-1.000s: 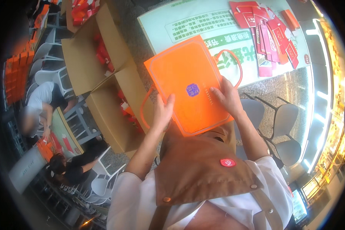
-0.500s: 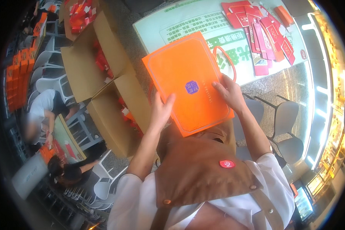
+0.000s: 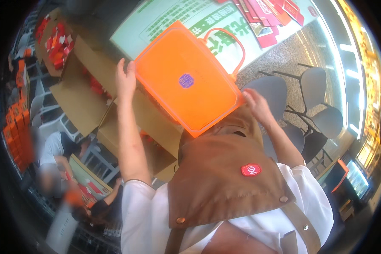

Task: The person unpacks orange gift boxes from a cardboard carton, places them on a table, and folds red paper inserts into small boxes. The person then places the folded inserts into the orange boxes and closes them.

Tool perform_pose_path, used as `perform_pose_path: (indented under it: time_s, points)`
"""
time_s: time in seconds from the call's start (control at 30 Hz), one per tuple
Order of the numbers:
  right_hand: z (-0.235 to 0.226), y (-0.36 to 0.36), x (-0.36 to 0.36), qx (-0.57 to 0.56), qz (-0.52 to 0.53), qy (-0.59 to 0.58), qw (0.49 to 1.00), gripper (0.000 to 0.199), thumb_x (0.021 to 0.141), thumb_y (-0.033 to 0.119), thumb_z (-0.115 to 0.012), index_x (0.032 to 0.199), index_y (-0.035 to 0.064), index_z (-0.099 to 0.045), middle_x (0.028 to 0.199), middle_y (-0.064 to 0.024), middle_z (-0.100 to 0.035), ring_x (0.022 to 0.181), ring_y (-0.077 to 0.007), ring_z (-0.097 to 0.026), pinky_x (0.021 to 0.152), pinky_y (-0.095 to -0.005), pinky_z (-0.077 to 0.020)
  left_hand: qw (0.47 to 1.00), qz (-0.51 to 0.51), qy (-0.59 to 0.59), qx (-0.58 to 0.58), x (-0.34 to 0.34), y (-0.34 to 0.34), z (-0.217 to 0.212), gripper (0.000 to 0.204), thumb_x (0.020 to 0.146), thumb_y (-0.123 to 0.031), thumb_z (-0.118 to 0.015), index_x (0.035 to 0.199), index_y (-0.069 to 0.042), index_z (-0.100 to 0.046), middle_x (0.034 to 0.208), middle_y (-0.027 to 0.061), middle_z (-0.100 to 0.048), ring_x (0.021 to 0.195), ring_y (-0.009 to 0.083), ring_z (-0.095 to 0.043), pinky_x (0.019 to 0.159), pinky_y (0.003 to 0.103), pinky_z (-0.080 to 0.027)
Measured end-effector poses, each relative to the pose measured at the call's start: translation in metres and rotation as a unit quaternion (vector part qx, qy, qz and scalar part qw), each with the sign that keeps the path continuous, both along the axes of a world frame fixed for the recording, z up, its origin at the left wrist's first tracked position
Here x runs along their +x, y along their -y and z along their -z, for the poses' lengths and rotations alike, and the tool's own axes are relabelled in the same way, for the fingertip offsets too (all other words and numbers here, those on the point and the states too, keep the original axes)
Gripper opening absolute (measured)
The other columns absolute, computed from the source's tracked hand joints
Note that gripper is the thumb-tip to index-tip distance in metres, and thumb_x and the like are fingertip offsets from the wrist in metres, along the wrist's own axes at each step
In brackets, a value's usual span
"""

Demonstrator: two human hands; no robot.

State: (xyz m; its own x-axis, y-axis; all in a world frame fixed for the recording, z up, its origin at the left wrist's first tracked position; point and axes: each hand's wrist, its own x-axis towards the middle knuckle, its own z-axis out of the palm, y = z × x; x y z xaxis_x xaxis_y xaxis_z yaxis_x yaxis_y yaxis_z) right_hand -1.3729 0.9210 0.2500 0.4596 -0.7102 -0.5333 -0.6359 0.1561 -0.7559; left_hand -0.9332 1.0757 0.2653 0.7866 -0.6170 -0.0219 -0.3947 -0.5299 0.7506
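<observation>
hands, left (image 3: 125, 80) and right (image 3: 256, 106), raised, fingers gripping opposite edges of orange bag (image 3: 186, 80).

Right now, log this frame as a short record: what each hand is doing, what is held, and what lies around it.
held item: flat orange bag with loop handles and a small purple mark, tilted
left hand: grips the bag's left edge
right hand: at the bag's lower right corner
clothing: brown apron over white shirt
left side: open cardboard boxes with red packs
right side: grey chairs
others: other people lower left, blurred
</observation>
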Motion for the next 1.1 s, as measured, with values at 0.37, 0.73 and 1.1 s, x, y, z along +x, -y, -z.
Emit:
perform_pose_path:
  time_s: [0.37, 0.73, 1.1]
  points:
    - [-0.034, -0.041, 0.026, 0.101, 0.038, 0.050, 0.993, 0.056, 0.098, 0.036, -0.061, 0.131, -0.0054, -0.046, 0.101, -0.0174, -0.068, 0.078, -0.0196, -0.068, 0.070, -0.0314, -0.0560, 0.991, 0.002, -0.134, 0.021, -0.002, 0.043, -0.024, 0.047, 0.103, -0.039, -0.052, 0.117, 0.004, -0.061, 0.113, 0.0107, -0.066, 0.104, 0.0173, -0.059, 0.093, 0.032, -0.046]
    - [-0.064, 0.018, 0.008, 0.234, 0.162, 0.314, 0.906, 0.041, 0.094, 0.028, -0.067, 0.123, 0.0021, -0.057, 0.106, -0.0046, -0.065, 0.096, -0.0123, -0.062, 0.077, -0.0298, -0.0536, 0.991, 0.038, -0.047, -0.121, -0.020, 0.085, -0.108, 0.044, 0.099, -0.038, -0.060, 0.111, 0.004, -0.063, 0.105, 0.0085, -0.067, 0.097, 0.0156, -0.059, 0.087, 0.030, -0.047]
    - [-0.050, 0.097, -0.047, 0.188, 0.346, 0.485, 0.781, 0.041, 0.099, 0.036, -0.060, 0.127, 0.0065, -0.057, 0.110, -0.0038, -0.067, 0.083, -0.0096, -0.063, 0.055, -0.0205, -0.0449, 0.990, 0.045, -0.122, -0.046, -0.070, 0.100, -0.089, 0.050, 0.095, -0.037, -0.065, 0.123, 0.003, -0.060, 0.117, 0.0123, -0.065, 0.105, 0.0176, -0.062, 0.089, 0.033, -0.053]
